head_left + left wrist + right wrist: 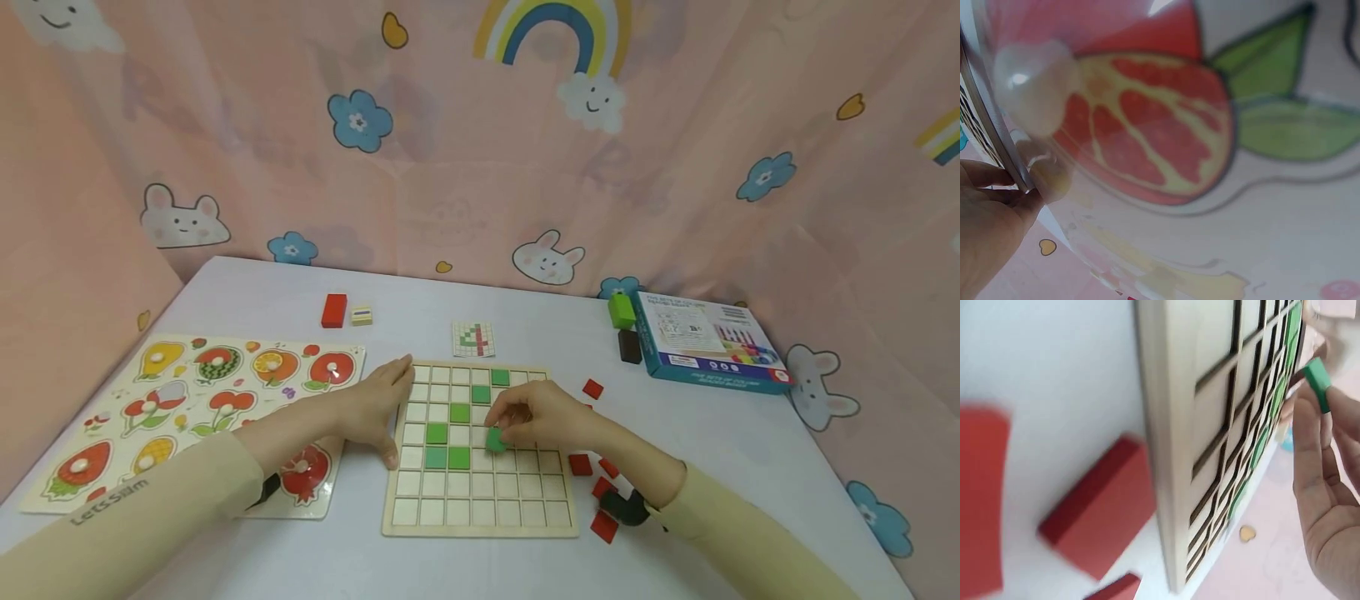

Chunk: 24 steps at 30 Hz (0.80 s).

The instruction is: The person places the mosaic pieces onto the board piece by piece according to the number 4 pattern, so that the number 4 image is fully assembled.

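Head view: a small, flat, straight-edged green tile (494, 440) is pinched in the right hand (543, 415) over a pale wooden grid board (482, 512), whose left edge the spread-fingered left hand (373, 408) touches.

Pink patterned backdrop (450, 167) up behind!
Fruit puzzle (189, 390) left — flat box (708, 343) right, green block (622, 311) and black block (629, 347) just beside it!
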Each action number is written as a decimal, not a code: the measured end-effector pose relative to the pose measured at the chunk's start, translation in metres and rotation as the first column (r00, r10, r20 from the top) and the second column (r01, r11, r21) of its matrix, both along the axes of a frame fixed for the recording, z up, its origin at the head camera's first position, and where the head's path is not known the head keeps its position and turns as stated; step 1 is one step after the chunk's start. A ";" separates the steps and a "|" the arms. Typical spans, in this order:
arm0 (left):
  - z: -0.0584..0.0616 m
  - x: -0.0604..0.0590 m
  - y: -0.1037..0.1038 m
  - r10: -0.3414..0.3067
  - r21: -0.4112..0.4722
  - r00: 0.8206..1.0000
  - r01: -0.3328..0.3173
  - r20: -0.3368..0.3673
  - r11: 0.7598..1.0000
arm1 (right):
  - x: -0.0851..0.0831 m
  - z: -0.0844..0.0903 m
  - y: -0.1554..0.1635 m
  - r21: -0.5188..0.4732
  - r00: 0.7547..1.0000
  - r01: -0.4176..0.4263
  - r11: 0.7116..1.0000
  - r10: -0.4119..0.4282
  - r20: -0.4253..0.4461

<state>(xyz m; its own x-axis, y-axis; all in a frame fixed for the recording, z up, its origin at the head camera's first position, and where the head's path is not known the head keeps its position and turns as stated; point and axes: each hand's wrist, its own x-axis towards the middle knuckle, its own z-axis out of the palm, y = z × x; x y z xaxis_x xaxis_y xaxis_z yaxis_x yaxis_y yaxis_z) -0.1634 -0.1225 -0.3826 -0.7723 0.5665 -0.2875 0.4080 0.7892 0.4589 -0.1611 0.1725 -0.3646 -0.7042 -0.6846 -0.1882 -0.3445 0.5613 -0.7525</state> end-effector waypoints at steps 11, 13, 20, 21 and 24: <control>-0.001 -0.001 0.000 -0.007 -0.002 1.000 0.007 -0.013 1.000 | 0.014 -0.008 -0.023 0.076 0.998 0.005 0.997 -0.001 -0.056; -0.002 -0.001 0.000 -0.008 -0.002 1.000 0.008 -0.015 1.000 | 0.016 -0.007 -0.024 0.079 0.998 0.006 0.997 0.000 -0.071; -0.002 -0.001 0.000 -0.006 -0.006 1.000 0.005 -0.009 1.000 | 0.018 -0.007 -0.025 0.114 0.994 0.021 0.993 -0.009 -0.105; -0.003 -0.001 -0.001 -0.006 -0.005 1.000 0.006 -0.008 1.000 | 0.018 -0.007 -0.026 0.120 0.994 0.020 0.993 -0.006 -0.108; -0.003 -0.001 -0.001 -0.004 -0.008 1.000 0.004 -0.004 1.000 | 0.018 -0.009 -0.026 0.139 0.993 0.011 0.990 0.005 -0.115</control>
<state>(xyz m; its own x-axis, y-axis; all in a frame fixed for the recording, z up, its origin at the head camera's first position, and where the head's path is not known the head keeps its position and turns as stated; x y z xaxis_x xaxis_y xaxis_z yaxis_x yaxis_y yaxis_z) -0.1647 -0.1233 -0.3859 -0.7712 0.5673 -0.2888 0.4131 0.7912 0.4509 -0.1435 0.1464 -0.3733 -0.7286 -0.6554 -0.1990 -0.4227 0.6588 -0.6224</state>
